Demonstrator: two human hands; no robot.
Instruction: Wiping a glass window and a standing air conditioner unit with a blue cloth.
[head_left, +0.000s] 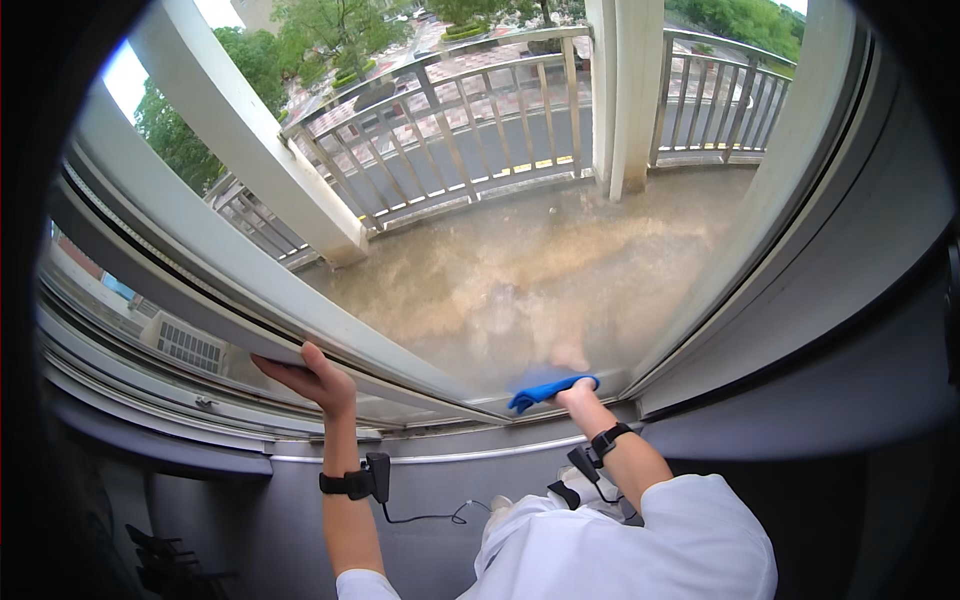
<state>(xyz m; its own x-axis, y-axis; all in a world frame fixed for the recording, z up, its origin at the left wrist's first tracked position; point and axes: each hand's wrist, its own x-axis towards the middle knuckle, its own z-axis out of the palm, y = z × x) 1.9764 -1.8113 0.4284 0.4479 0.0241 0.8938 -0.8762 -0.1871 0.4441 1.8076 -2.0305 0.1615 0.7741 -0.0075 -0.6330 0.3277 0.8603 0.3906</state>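
Observation:
My right hand (576, 391) presses a folded blue cloth (547, 391) against the lower part of a glass pane (510, 307), where a faint reflection of the hand shows. My left hand (315, 379) is raised on the left, thumb and fingers around the edge of the light-coloured window sash frame (247, 322). Part of its grip is hidden from this angle. Black straps with small devices circle both wrists.
Below the glass runs a sill with sliding tracks (450, 427). Outside are a concrete balcony floor (465, 262), a metal railing (450, 127) and white pillars (619, 90). An air-conditioner unit (184, 345) shows at left. A thin black cable (427, 517) hangs from the left wrist device.

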